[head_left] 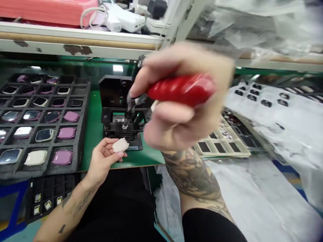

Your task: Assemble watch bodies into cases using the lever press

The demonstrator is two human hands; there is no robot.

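Observation:
My left hand (101, 159) pinches a cream smartwatch case (120, 145) between thumb and fingers, just in front of a black clamping press (112, 95). Raised close to the camera and blurred, my right hand (205, 116) is wrapped round a red lever handle (180, 90). The handle joins the metal linkage of the press, whose plunger (125, 123) points down at the fixture base. Part of the press is hidden behind my right hand, including a pale piece at its right side.
On the left, a grey foam tray (87, 101) holds purple and cream watch cases in compartments. A black tray (52, 188) with small parts lies below it. To the right are a cream tray (242, 154) of dark pieces and white sheets (272, 127). A shelf (75, 35) runs above.

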